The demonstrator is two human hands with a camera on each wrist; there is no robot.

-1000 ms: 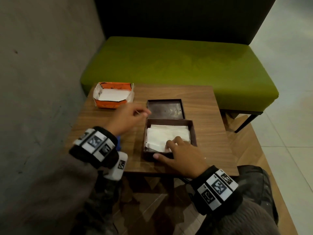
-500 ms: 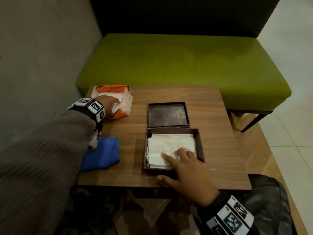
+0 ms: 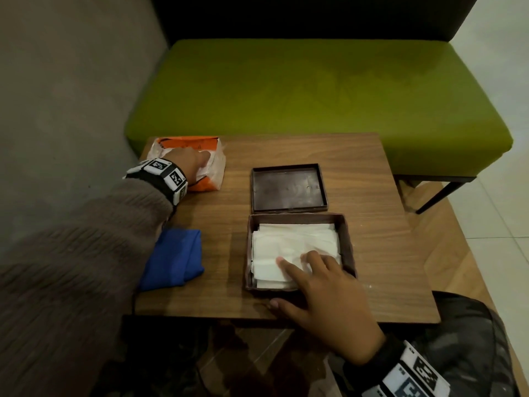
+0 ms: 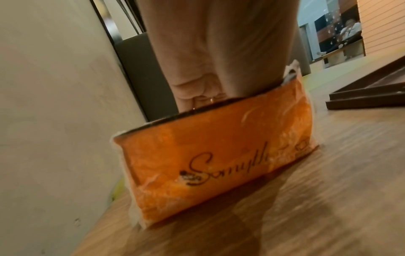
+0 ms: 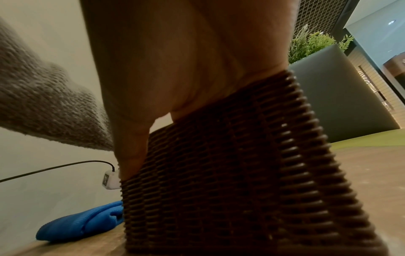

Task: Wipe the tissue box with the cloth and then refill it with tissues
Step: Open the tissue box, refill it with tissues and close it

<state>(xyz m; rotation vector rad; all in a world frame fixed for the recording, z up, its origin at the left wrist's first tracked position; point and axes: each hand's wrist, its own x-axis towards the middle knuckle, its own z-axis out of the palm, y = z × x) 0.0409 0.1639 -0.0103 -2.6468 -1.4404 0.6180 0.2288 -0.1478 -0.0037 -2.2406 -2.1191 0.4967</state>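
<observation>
Here, a small wooden table (image 3: pixel 357 173) is seen in front of a green bench (image 3: pixel 315 90), with a grey wall (image 3: pixel 63 81) to the left. The brown tissue box (image 3: pixel 347 242) stands open near the front edge of the table, and its woven side wall fills much of the right wrist view. White tissues (image 3: pixel 292 245) are stacked inside it. The right hand (image 3: pixel 323 293) is laid over the box's near wall: its fingers are stretched out flat and pressed on the near part of the tissues, while the thumb is set against the outside of the near wall, on the table. Nothing is gripped by this hand. The box's lid (image 3: pixel 287 187) lies upturned just behind the box, touching or nearly touching its far wall. At the far left corner an orange tissue pack (image 4: pixel 210 155) is seen, torn open at the top. The left hand (image 3: pixel 186 160) is reached into that opening; its fingers are hidden inside, so it cannot be told whether tissues are pinched or the fingers are loose. A folded blue cloth (image 3: pixel 174 259) lies at the left edge of the table, well apart from the box and partly covered by the left sleeve (image 3: pixel 86 253).
</observation>
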